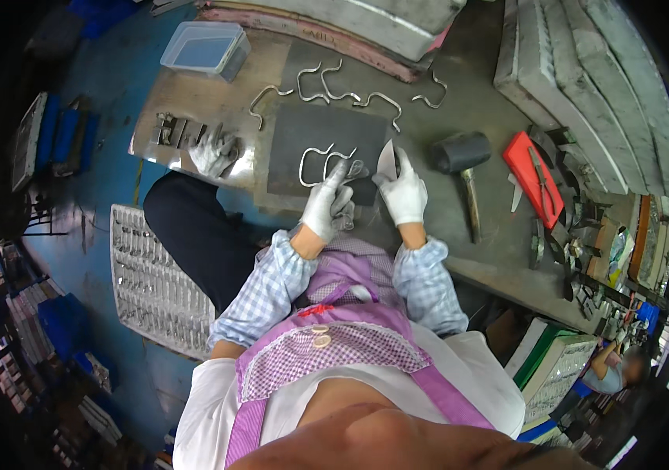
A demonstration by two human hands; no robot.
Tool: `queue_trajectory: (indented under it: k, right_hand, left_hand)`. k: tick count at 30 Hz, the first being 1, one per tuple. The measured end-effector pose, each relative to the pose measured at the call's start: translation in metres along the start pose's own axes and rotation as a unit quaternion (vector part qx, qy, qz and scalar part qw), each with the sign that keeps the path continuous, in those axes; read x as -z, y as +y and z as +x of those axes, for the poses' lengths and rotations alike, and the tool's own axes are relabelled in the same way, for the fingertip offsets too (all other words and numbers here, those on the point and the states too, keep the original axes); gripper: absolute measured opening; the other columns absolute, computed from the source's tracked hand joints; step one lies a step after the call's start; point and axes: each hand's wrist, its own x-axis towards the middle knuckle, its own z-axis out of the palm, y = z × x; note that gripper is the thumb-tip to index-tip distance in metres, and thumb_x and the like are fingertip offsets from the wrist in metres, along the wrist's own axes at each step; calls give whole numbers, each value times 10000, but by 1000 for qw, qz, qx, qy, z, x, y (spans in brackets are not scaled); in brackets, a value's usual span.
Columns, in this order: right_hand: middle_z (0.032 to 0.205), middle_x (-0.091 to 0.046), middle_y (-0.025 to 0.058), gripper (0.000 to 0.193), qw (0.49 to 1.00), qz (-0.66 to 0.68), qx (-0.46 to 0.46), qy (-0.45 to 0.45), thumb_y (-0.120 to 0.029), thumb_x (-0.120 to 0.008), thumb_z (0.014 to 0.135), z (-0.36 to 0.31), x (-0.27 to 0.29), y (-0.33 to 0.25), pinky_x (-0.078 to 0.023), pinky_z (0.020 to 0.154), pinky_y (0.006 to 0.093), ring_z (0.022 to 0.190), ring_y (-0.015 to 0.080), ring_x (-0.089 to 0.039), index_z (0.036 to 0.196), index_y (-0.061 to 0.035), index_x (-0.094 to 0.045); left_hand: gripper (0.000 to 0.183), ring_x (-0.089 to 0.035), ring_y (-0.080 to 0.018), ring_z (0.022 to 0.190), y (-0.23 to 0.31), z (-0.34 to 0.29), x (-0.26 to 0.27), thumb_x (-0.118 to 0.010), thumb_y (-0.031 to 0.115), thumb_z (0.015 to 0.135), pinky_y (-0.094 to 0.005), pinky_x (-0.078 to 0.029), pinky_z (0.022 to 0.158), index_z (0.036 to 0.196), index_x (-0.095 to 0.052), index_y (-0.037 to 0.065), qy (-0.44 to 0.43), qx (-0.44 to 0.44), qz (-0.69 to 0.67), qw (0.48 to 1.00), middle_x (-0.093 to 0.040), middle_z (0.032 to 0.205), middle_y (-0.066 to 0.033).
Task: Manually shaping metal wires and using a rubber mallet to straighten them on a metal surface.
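My left hand [325, 205], in a white glove with grey on its finger side, is closed around a bent metal rod [337, 155] above a dark mat [287, 149]. Another bent metal rod [304, 166] lies on the mat just left of it. My right hand [405, 196], also gloved, grips a flat, pointed metal blade [387, 161] with its tip up; its handle is hidden in the fingers. Several more bent rods [382, 100] lie farther back on the table.
A black-headed mallet [462, 152] lies to the right, near a red tray [534, 178] with pliers [541, 176]. Stacked grey slabs [577, 94] rise behind. At left are a grey-white glove [214, 151], metal blocks [179, 130] and a clear plastic box [206, 48]. Another person [614, 368] is far right.
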Motion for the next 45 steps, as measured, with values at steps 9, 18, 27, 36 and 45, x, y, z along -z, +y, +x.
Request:
queue_trajectory:
  k: [9, 18, 27, 36, 45]
  right_hand:
    - [824, -693, 196, 678, 948, 281, -66, -137, -142, -657, 852, -32, 69, -81, -545, 715, 337, 755, 264, -716, 1480, -94, -408]
    - [659, -607, 130, 656, 935, 352, -5, -33, -109, -633, 839, -41, 39, -86, -516, 578, 344, 532, 207, -619, 1466, -155, -447]
    - [725, -612, -41, 657, 836, 519, -38, -172, -37, -664, 786, -44, 31, -85, -483, 649, 205, 662, 3, -510, 1418, -155, -530]
    - [973, -704, 88, 642, 844, 512, -42, -154, -23, -653, 798, -42, 21, -84, -517, 798, 257, 857, 70, -617, 1421, -68, -504]
    - [1056, -700, 123, 525, 965, 252, 65, -31, -216, -684, 873, 0, 28, 22, -499, 882, 342, 987, 252, -675, 1356, -71, -540]
  left_hand:
    - [171, -511, -64, 518, -23, -1, -2, -642, 239, 954, -218, -404, 464, 941, -691, 75, 142, -163, -74, 974, -598, 679, 28]
    - [228, -676, -146, 902, -25, -10, 24, -636, 203, 948, -289, -556, 804, 1127, -658, 63, 91, -145, -141, 975, -707, 1028, -51]
    - [275, -608, -96, 970, -25, -10, 35, -644, 180, 928, -230, -482, 861, 1117, -659, -18, 148, -225, -27, 963, -656, 1073, -58]
    - [312, -585, -74, 725, -10, -12, 22, -692, 202, 920, -208, -448, 654, 1102, -665, -50, 192, -249, 3, 949, -673, 843, -15]
    - [442, -677, -338, 946, 124, 25, 54, -571, 454, 929, -413, -535, 817, 1121, -690, 74, 310, -218, 754, 536, -697, 981, -196]
